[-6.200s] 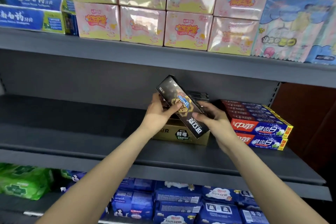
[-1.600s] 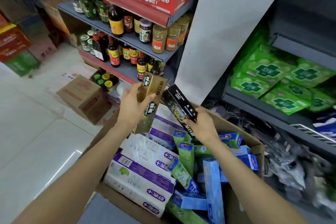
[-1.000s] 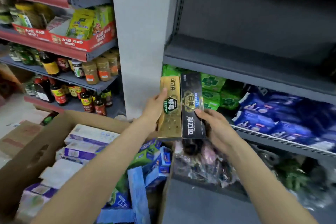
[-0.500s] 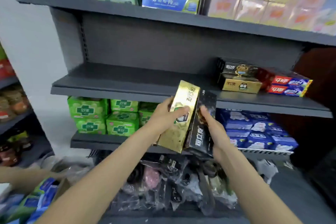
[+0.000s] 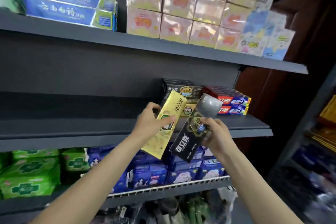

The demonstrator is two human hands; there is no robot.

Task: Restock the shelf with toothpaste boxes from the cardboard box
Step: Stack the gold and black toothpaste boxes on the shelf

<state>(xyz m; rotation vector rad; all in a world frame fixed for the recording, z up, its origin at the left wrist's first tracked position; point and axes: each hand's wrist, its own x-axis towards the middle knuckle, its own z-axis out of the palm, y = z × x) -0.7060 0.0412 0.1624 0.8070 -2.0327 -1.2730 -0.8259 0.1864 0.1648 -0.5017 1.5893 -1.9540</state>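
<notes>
Left hand (image 5: 151, 121) grips a gold box (image 5: 164, 127), right hand (image 5: 216, 133) grips a black box (image 5: 192, 132); both boxes are tilted, side by side, in front of the grey shelf (image 5: 72, 120). Just beyond the hands, stacked black and gold boxes (image 5: 181, 90) sit on that shelf, with red-blue boxes (image 5: 232, 104) touching them on the right. Shelf to the left of the hands is bare grey.

Dark grey middle shelf (image 5: 72, 125) carries a stack of black and gold toothpaste boxes (image 5: 181, 90) beside red-and-blue toothpaste boxes (image 5: 233, 104).
</notes>
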